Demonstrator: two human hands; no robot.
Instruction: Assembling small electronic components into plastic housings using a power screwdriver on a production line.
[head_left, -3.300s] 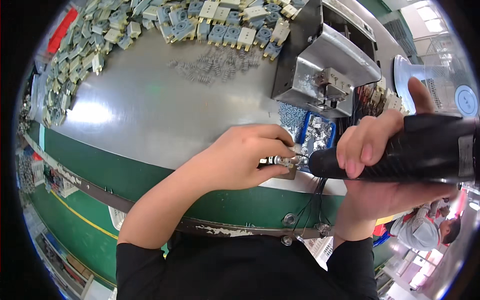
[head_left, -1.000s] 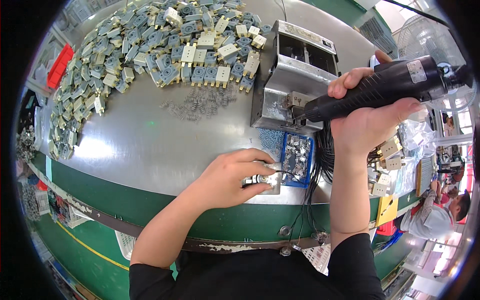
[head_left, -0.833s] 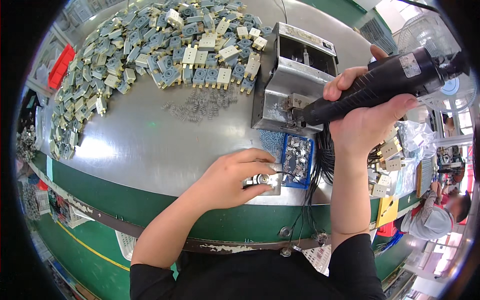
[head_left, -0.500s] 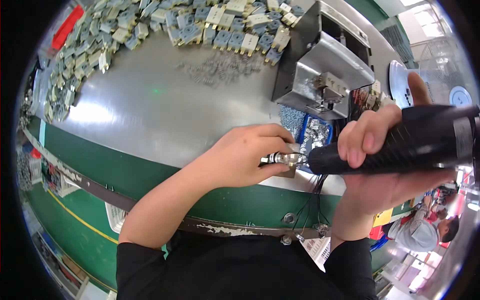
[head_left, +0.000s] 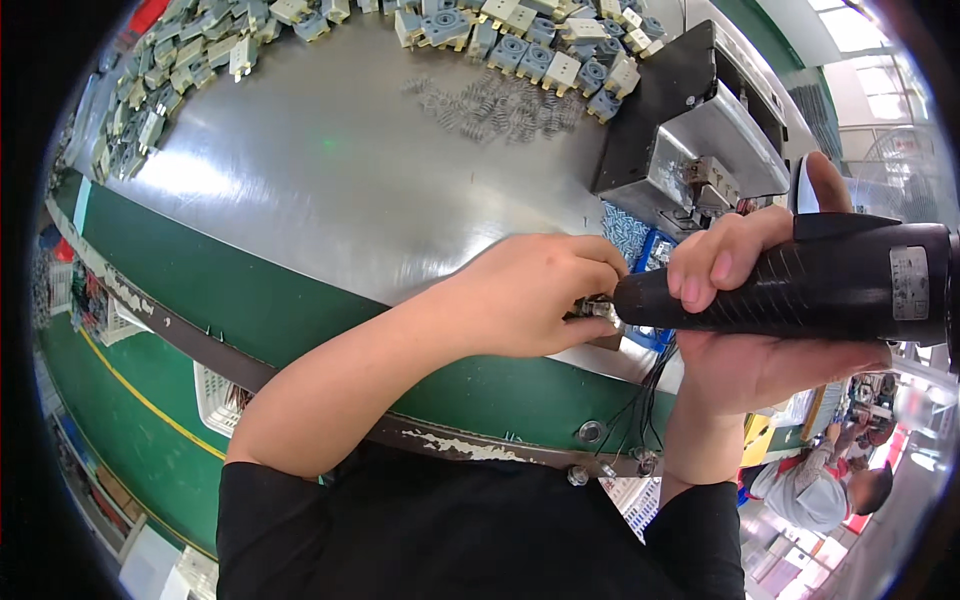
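Observation:
My right hand [head_left: 735,262] is wrapped round a black electric screwdriver [head_left: 840,280], held nearly level with its nose pointing left. That nose meets a small metal part [head_left: 592,308], pinched between the thumb and fingers of my left hand [head_left: 545,290]. Fingers and tool cover most of the part, so its kind and the driver's bit are hidden. Just beyond the screwdriver's nose lie a blue tray [head_left: 655,250] of small metal pieces and a heap of screws [head_left: 622,232]. Black wires [head_left: 652,385] hang over the bench edge below the tool.
Grey and cream blocks [head_left: 530,60] are heaped along the far side, with loose springs [head_left: 500,108] before them. A metal fixture [head_left: 665,125] stands at the back right. Round metal fittings [head_left: 591,431] sit by the near edge. Another person [head_left: 815,495] is farther off at right.
My left hand has shifted slightly right and turned, so the part now shows less between its fingers. The screwdriver's nose sits closer against it. The bench has slid rightward and upward in view.

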